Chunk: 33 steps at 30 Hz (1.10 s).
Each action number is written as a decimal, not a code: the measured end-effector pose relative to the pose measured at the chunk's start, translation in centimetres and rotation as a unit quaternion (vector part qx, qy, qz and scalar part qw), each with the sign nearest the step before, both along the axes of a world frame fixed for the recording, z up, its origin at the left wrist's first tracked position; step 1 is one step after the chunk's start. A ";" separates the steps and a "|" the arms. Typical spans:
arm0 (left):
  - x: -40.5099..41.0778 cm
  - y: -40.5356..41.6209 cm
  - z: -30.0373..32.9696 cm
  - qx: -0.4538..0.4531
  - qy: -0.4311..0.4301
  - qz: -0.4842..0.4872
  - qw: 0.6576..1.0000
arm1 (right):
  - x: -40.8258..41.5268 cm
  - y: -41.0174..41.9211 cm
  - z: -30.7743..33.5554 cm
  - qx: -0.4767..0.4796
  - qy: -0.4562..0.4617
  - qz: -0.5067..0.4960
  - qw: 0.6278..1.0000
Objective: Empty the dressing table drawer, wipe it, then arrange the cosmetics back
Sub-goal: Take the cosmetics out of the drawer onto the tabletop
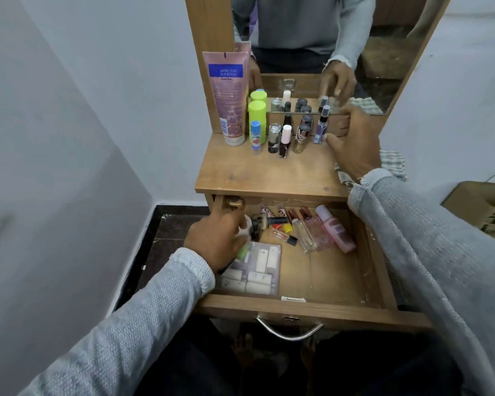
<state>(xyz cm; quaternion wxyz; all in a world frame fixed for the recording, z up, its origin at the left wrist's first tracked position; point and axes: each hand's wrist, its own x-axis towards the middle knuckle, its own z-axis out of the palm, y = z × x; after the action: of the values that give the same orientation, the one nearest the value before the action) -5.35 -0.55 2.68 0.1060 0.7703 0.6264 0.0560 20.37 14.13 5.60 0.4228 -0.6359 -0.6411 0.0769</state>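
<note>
Both grips differ: the left hand [217,238] closes on small bottles in the drawer [312,310], the right hand [352,141] hangs half-open beside the spray bottle [322,125] on the surface [269,172]. Better lift few pieces, standing them upright in the row.

A pink lotion tube [231,95] with a blue label stands by a lime-green bottle [257,121] on the brown wooden tabletop [266,172], beside a green-and-white checked cloth [395,164], while pale grey knit sleeves [429,238] frame a pink bottle [336,228].
</note>
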 end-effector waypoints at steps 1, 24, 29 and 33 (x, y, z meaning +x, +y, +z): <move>0.3 -0.4 -0.1 -0.016 0.041 -0.005 0.999 | -0.4 -1.1 0.2 0.024 0.004 -0.001 1.000; 0.6 1.9 2.4 -0.106 -0.312 0.075 0.941 | -7.0 -12.1 -3.8 -0.062 -0.060 0.377 0.922; -0.1 2.8 3.5 -0.075 -0.349 0.043 0.933 | -7.6 -10.8 -3.0 -0.049 0.004 0.323 0.945; -0.7 3.9 4.4 -0.009 -0.369 0.004 0.929 | -8.1 -9.4 -1.8 -0.096 0.129 0.287 0.944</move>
<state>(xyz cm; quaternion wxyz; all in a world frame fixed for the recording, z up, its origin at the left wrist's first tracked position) -6.08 3.30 7.04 0.3364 0.6919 0.5465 0.3308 12.26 4.69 3.78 0.3988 -0.4469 -0.7261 0.3377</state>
